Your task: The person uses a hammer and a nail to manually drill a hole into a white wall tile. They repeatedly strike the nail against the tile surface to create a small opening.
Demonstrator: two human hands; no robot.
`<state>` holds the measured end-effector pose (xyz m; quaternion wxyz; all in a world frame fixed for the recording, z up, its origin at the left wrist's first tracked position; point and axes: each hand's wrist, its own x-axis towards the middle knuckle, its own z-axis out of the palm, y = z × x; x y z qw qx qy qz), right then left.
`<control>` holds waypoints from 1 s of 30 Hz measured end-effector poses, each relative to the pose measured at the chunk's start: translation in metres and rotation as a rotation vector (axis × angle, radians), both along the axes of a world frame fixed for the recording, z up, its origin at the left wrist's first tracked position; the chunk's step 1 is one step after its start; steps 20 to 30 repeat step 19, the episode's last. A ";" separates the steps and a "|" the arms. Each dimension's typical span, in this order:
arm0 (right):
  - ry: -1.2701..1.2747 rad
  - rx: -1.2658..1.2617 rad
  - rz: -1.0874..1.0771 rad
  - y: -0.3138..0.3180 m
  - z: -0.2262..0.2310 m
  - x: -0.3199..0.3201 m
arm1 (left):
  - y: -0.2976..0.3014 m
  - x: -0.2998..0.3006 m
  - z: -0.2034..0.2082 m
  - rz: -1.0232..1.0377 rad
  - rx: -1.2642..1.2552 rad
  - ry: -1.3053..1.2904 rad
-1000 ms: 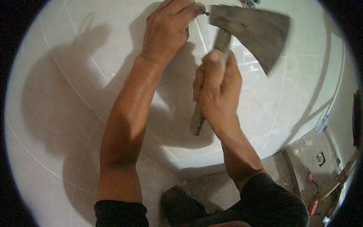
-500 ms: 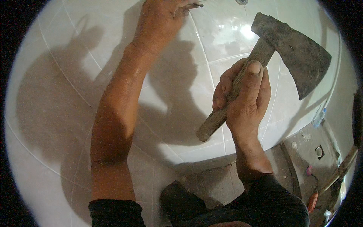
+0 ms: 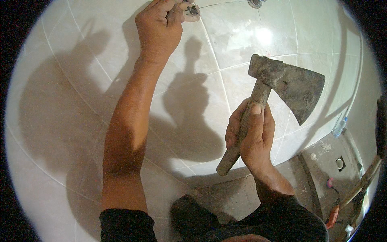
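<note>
My right hand (image 3: 258, 135) is wrapped round the wooden handle of a hatchet (image 3: 300, 86), thumb lying along the shaft. Its dark, worn metal head is uppermost, with the cutting edge facing right. At the top edge, my left hand (image 3: 160, 30) is closed beside a rough, broken hole (image 3: 192, 13) in the light tiled wall (image 3: 225, 86). A dark bit of a thin metal rod (image 3: 187, 1) shows at its fingers; the rest is out of the picture or hidden. The hatchet is held apart from the wall hole, below and to its right.
A round metal fitting (image 3: 254, 3) sits on the wall at the top. At lower right are a clear plastic bottle (image 3: 340, 127), a floor drain (image 3: 340, 163), a long wooden pole (image 3: 365, 175) and an orange-handled tool (image 3: 333, 216). My shadow covers much of the tile.
My left hand has shifted left and down, uncovering the broken hole; the rod's tip no longer sticks out to the right. My right hand has lowered the hatchet and brought it left.
</note>
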<state>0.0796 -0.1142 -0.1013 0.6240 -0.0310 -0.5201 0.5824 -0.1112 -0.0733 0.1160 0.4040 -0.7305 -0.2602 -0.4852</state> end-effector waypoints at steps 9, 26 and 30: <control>-0.051 0.053 0.020 0.007 -0.001 0.003 | -0.015 0.021 -0.003 0.079 0.043 0.081; -0.241 0.213 -0.052 0.021 0.018 0.008 | -0.008 0.013 -0.007 0.007 0.071 -0.029; -0.241 0.213 -0.052 0.021 0.018 0.008 | -0.008 0.013 -0.007 0.007 0.071 -0.029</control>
